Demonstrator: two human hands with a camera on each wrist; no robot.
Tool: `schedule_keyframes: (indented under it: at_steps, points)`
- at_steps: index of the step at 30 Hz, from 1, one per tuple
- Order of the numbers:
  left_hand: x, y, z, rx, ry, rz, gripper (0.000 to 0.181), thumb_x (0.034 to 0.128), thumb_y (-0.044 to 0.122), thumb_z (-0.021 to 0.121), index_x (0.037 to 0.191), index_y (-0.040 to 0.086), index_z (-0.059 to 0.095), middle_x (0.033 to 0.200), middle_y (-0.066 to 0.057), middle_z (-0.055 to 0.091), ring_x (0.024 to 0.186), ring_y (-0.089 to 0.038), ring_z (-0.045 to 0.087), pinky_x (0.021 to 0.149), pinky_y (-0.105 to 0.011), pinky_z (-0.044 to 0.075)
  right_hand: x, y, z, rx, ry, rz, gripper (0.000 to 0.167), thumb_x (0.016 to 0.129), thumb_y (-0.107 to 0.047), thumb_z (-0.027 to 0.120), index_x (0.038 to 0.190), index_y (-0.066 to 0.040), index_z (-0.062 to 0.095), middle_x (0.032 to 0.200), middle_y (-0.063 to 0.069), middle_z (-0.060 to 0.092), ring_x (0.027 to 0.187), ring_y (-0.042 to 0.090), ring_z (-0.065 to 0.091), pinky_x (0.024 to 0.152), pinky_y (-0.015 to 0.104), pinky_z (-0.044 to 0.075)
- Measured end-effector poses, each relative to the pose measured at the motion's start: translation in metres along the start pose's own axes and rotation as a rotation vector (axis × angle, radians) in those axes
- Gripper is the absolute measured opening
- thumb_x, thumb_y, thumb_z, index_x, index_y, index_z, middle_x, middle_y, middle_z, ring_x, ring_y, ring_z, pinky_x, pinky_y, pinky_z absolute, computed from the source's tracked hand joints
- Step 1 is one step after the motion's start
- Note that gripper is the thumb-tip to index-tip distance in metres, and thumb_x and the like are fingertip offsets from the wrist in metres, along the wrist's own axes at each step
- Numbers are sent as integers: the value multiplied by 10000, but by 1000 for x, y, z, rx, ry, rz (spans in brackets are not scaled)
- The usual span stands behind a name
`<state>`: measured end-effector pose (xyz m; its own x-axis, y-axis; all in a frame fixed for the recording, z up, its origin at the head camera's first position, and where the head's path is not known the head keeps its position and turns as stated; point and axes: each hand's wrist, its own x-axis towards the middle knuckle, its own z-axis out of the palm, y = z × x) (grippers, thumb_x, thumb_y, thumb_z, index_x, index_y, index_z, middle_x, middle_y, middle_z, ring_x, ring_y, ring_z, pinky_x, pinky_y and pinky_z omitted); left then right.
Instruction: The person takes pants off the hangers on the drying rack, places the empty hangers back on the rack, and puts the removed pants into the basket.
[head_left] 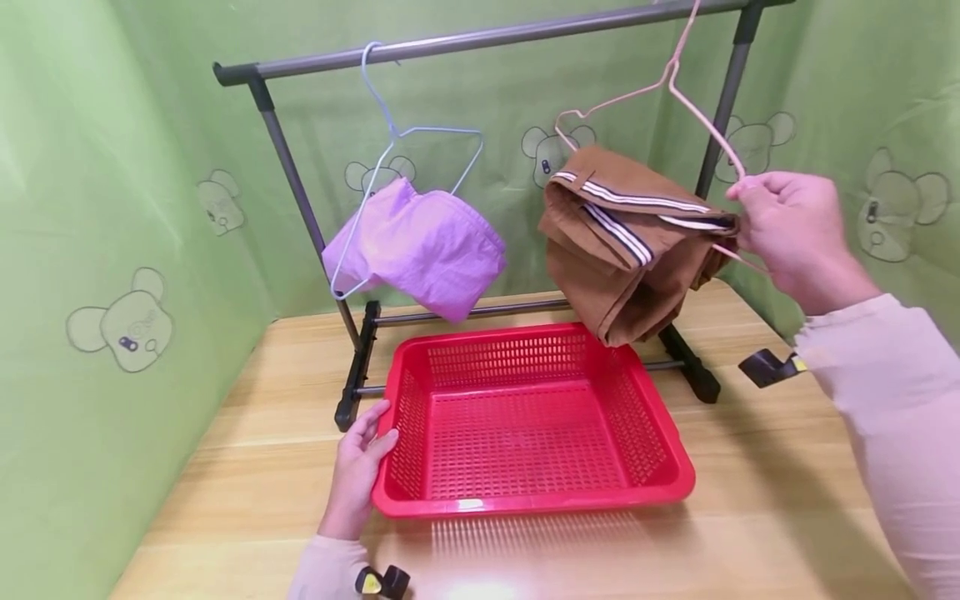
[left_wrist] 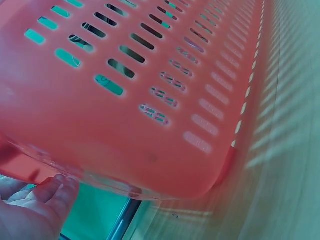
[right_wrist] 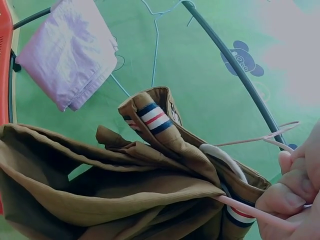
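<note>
Right now, the person's left hand (head_left: 358,471) is at the left side of the red basket (head_left: 532,504), its fingers fairly straight and touching the rim, the thumb set apart from them. High to the right of the basket, the right hand (head_left: 802,229) has its fingers curled around one side of a pink hanger (head_left: 707,125); I cannot tell whether they pinch any cloth too. Brown trousers (head_left: 600,275), striped at the waistband, hang from that hanger, gathered in loose folds above the basket's back right corner. Whether their lowest edge touches the basket, I cannot tell. The upper end of the pink hanger's hook runs out of view. Above the basket's back left corner, folded lavender cloth (head_left: 420,242) drapes over a pale blue hanger (head_left: 442,128) hooked on a grey rail (head_left: 510,37). The basket sits on a wooden table (head_left: 225,467), with a green curtain (head_left: 480,92) printed with bear faces behind it.
</note>
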<state>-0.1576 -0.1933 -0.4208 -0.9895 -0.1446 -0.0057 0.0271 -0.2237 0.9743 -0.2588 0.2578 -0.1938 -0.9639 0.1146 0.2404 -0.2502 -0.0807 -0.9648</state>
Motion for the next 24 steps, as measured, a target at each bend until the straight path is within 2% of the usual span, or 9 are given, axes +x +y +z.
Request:
schedule_keyframes:
  at_steps: [7,24]
  points:
    - [1,-1,-2,-1,-16,-7,501,956,-49,506,1440,-5,384,1392,-251,450,1126,-267,577,915,-353,518,-1,-1,1,19,9,-5,189,992,-110,543,888,-44,686,556,6,455,394,117,325,343,249,226]
    - [0,-1,-1,17,-8,-3,507,951,-41,520,1439,-4,387,1378,-253,460,1125,-270,575,903,-352,525,-7,-4,-2,29,-19,18,187,991,-162,553,911,-39,668,551,12,443,419,134,328,354,268,243]
